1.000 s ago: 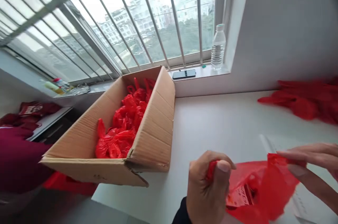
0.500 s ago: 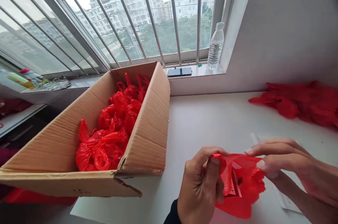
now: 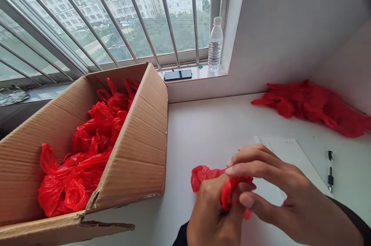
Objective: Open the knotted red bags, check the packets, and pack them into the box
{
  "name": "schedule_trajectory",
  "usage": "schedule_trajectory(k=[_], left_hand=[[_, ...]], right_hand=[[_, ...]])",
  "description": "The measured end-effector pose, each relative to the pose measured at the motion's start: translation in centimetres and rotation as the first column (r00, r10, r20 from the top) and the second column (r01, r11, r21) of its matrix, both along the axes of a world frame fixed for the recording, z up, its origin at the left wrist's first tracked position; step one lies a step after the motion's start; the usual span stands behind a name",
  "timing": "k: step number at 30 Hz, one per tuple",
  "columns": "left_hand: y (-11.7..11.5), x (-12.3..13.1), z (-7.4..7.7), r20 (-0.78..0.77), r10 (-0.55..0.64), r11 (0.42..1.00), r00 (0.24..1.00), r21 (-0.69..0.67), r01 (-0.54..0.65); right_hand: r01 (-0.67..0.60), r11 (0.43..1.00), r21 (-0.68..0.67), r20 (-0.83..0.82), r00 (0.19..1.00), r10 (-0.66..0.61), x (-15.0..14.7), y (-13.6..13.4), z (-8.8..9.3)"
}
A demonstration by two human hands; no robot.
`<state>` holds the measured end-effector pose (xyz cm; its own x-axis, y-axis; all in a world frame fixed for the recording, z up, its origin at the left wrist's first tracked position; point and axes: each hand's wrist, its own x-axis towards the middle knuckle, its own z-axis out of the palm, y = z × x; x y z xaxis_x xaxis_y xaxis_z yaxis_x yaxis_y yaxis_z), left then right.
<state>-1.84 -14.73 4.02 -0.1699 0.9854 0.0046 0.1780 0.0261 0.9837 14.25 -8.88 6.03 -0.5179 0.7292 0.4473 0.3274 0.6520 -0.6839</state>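
A thin red plastic bag (image 3: 200,177) is bunched up in my left hand (image 3: 213,209), whose fingers are closed around it. Part of the bag sticks out beyond the left hand, and a twisted strand of it shows between the fingers. Over the left hand lies my right hand (image 3: 269,184), its fingers stretched out and its thumb apart from them. The right fingertips touch the top of the red bag, without a visible grip on it. Whatever the bag contains is hidden now.
To the left stands an open cardboard box (image 3: 142,149) with several knotted red bags (image 3: 95,134). A heap of red bags (image 3: 307,103) lies against the wall. Paper (image 3: 290,153) and a pen (image 3: 330,170) are at right. The windowsill holds a phone (image 3: 177,75) and a bottle (image 3: 215,45).
The bag was spread between both hands with a printed item visible inside; now it is gathered in my left hand. My right hand has moved left over it. The view has shifted right.
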Motion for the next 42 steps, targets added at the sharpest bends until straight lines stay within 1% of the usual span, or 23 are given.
schedule_trajectory(k=[1,3,5,6,7,9,11,13,15,16,19,21,23,24,26,27,29,31,33,35,37,39,42], left_hand=[[0.5,-0.5,0.0,0.005,-0.045,0.999,0.999,-0.009,0.045],[1.5,-1.3,0.1,0.014,-0.236,0.969,0.972,-0.073,0.237],[2.5,-1.8,0.2,0.065,-0.442,0.884,0.895,-0.141,0.447],[2.9,-2.0,0.1,0.109,-0.493,0.847,0.863,-0.168,0.505],[3.2,-2.2,0.0,0.166,-0.495,0.831,0.853,-0.195,0.52],[3.6,-2.5,-0.2,0.289,-0.41,0.842,0.865,-0.244,0.48],[3.8,-2.8,-0.3,0.385,-0.345,0.857,0.856,-0.243,0.455],[3.9,-3.0,-0.3,0.425,-0.355,0.863,0.833,-0.194,0.467],[3.9,-3.1,-0.1,0.424,-0.39,0.856,0.817,-0.16,0.492],[3.9,-3.0,0.1,0.414,-0.404,0.85,0.816,-0.159,0.502],[3.6,-2.7,0.3,0.299,-0.437,0.867,0.849,-0.113,0.486],[3.3,-2.5,-0.2,0.095,-0.435,0.897,0.895,-0.036,0.44],[3.1,-2.4,-1.2,-0.165,-0.37,0.914,0.914,0.112,0.39],[3.0,-2.3,-1.9,-0.281,-0.307,0.908,0.909,0.201,0.368],[2.8,-2.4,-3.3,-0.426,-0.165,0.86,0.89,0.38,0.341],[2.8,-2.4,-4.1,-0.46,-0.102,0.829,0.882,0.45,0.331],[2.6,-2.6,-5.2,-0.498,-0.005,0.788,0.867,0.533,0.31],[2.5,-2.9,-5.8,-0.545,0.056,0.772,0.837,0.555,0.31],[2.4,-3.3,-6.0,-0.612,0.072,0.773,0.788,0.533,0.343],[2.2,-3.7,-6.2,-0.673,0.048,0.776,0.738,0.49,0.397],[1.7,-4.3,-6.7,-0.713,0.026,0.78,0.7,0.452,0.432],[0.4,-5.5,-7.7,-0.738,0.023,0.799,0.674,0.419,0.431],[-2.6,-8.3,-10.5,-0.765,0.038,0.862,0.643,0.35,0.366]], right_hand=[[0.001,0.999,-0.054,0.002,1.0,-0.001,0.3,0.2,-0.2],[-0.009,0.985,-0.17,-0.018,1.0,0.006,0.7,0.5,-0.8],[-0.014,0.965,-0.263,-0.05,0.999,0.001,1.1,0.9,-1.2],[-0.006,0.955,-0.298,-0.061,0.998,-0.013,1.2,1.0,-1.4],[0.012,0.945,-0.328,-0.066,0.997,-0.035,1.3,1.0,-1.5],[0.058,0.928,-0.368,-0.075,0.993,-0.091,1.5,0.8,-1.6],[0.075,0.919,-0.387,-0.08,0.99,-0.115,1.7,0.4,-1.5],[0.016,0.929,-0.37,-0.097,0.994,-0.056,1.9,-0.1,-1.2],[-0.077,0.936,-0.343,-0.113,0.993,0.04,1.9,-0.3,-1.2],[-0.096,0.944,-0.317,-0.114,0.992,0.062,1.8,-0.3,-1.4],[-0.068,0.964,-0.255,-0.073,0.996,0.051,1.5,0.6,-2.5],[-0.096,0.947,-0.306,-0.045,0.995,0.086,1.3,1.4,-3.5],[-0.121,0.893,-0.433,-0.06,0.993,0.105,1.2,2.0,-4.3],[-0.119,0.861,-0.494,-0.073,0.993,0.095,1.1,2.3,-4.6],[-0.123,0.797,-0.591,-0.078,0.992,0.096,1.1,2.7,-5.1],[-0.148,0.768,-0.623,-0.071,0.989,0.133,1.2,2.8,-5.3],[-0.221,0.727,-0.65,-0.055,0.968,0.246,1.3,3.0,-5.6],[-0.24,0.734,-0.635,-0.04,0.959,0.279,1.3,3.1,-5.8],[-0.166,0.787,-0.595,-0.014,0.98,0.196,1.2,3.1,-5.7],[-0.063,0.846,-0.529,0.018,0.996,0.086,1.2,2.8,-5.6],[0.005,0.88,-0.476,0.05,0.999,0.021,1.4,2.2,-5.6],[0.059,0.876,-0.479,0.096,0.995,-0.015,2.2,1.5,-6.1],[0.226,0.827,-0.514,0.219,0.967,-0.128,4.4,0.6,-8.2]])
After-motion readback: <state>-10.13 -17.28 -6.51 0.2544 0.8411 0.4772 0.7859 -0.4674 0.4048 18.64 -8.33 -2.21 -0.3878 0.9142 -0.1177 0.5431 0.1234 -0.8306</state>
